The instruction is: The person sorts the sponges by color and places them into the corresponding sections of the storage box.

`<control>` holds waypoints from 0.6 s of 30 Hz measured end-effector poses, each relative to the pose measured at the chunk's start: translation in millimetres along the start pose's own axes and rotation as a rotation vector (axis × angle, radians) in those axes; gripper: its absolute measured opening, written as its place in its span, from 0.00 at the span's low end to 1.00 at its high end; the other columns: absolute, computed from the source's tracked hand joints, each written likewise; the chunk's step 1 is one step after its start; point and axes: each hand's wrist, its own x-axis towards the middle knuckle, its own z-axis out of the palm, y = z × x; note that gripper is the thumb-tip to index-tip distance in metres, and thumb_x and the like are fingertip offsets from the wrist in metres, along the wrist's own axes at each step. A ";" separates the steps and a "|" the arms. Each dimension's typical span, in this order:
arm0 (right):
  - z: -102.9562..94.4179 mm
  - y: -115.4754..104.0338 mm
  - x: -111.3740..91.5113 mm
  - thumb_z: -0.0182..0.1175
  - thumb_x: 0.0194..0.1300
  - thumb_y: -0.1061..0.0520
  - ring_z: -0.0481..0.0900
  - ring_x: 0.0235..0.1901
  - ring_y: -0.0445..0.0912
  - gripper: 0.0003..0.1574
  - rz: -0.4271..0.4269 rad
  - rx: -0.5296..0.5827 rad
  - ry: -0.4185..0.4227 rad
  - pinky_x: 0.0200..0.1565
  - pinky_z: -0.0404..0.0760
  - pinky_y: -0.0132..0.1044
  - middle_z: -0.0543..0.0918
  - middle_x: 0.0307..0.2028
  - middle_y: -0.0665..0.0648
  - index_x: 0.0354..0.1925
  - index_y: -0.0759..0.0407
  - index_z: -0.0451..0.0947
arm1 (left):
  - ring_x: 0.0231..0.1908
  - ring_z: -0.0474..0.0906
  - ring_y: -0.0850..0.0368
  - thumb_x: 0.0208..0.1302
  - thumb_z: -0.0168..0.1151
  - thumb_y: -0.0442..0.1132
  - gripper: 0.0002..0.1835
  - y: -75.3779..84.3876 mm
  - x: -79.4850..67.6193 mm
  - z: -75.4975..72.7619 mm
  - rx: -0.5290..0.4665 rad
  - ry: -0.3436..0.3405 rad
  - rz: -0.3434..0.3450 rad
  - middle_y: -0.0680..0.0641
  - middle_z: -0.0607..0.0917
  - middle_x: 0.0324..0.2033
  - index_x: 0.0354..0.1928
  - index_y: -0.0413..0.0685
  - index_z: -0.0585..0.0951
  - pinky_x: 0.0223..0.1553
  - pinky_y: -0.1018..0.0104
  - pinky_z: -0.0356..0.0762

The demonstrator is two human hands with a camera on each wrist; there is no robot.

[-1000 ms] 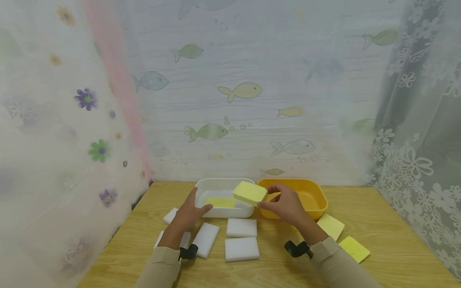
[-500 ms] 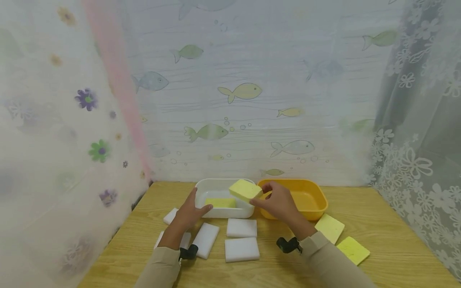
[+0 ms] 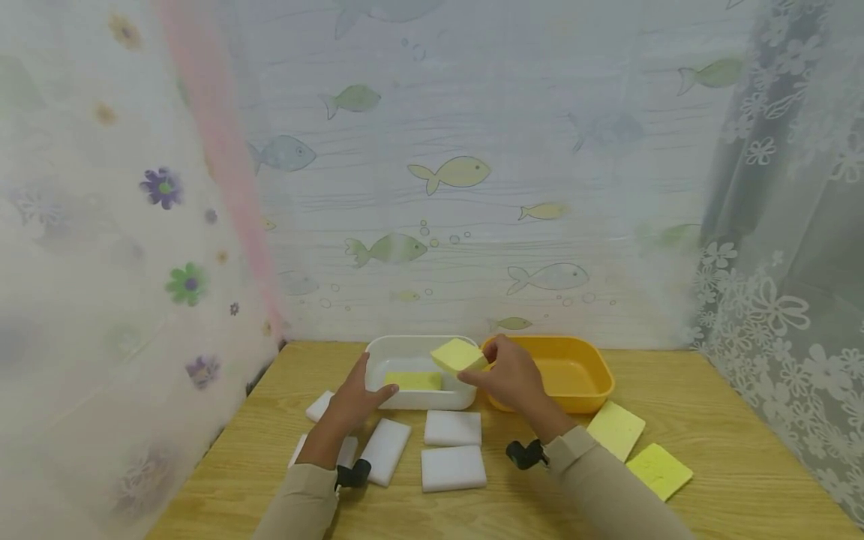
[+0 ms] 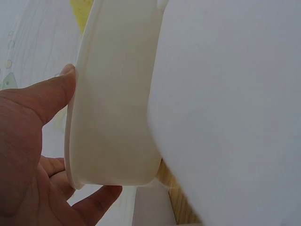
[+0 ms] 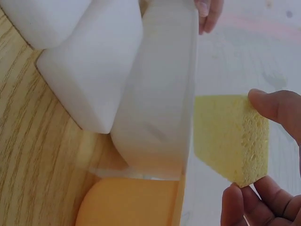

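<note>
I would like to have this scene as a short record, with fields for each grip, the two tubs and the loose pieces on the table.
Left grip: holds the left end of the white tub
Right grip: pinches the held yellow sponge above the white tub's right end
Inside white tub: second yellow sponge
Orange tub: to the right of the white tub
Table, right: pale yellow sponge, bright yellow sponge
Table, left and middle: at least five white blocks, some partly hidden

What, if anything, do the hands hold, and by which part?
The right hand pinches a yellow sponge by its right end; the left hand holds the white tub by its left end.
</note>
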 end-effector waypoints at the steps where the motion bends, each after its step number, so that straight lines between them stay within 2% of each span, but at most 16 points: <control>1: 1.3 -0.2 0.7 0.79 0.48 0.30 0.77 0.36 0.46 0.40 -0.001 -0.012 -0.001 0.38 0.75 0.39 0.82 0.43 0.51 0.47 0.52 0.77 | 0.77 0.53 0.28 0.71 0.64 0.61 0.56 0.0 -0.2 0.0 -0.004 -0.001 0.000 0.37 0.48 0.82 0.84 0.54 0.39 0.70 0.27 0.58; 11: 10.7 -4.7 5.1 0.78 0.48 0.30 0.71 0.26 0.47 0.38 0.006 -0.093 0.022 0.26 0.66 0.38 0.74 0.30 0.52 0.40 0.52 0.72 | 0.77 0.55 0.28 0.68 0.64 0.66 0.58 -0.5 0.5 -0.6 0.003 -0.001 -0.007 0.37 0.49 0.82 0.85 0.54 0.40 0.70 0.27 0.59; 18: 18.0 -4.3 8.6 0.79 0.47 0.29 0.70 0.23 0.47 0.39 0.010 -0.120 0.033 0.23 0.65 0.37 0.73 0.28 0.53 0.38 0.53 0.71 | 0.77 0.55 0.28 0.68 0.64 0.65 0.58 -1.0 0.2 -0.5 0.004 0.001 -0.008 0.37 0.49 0.82 0.85 0.55 0.40 0.70 0.27 0.59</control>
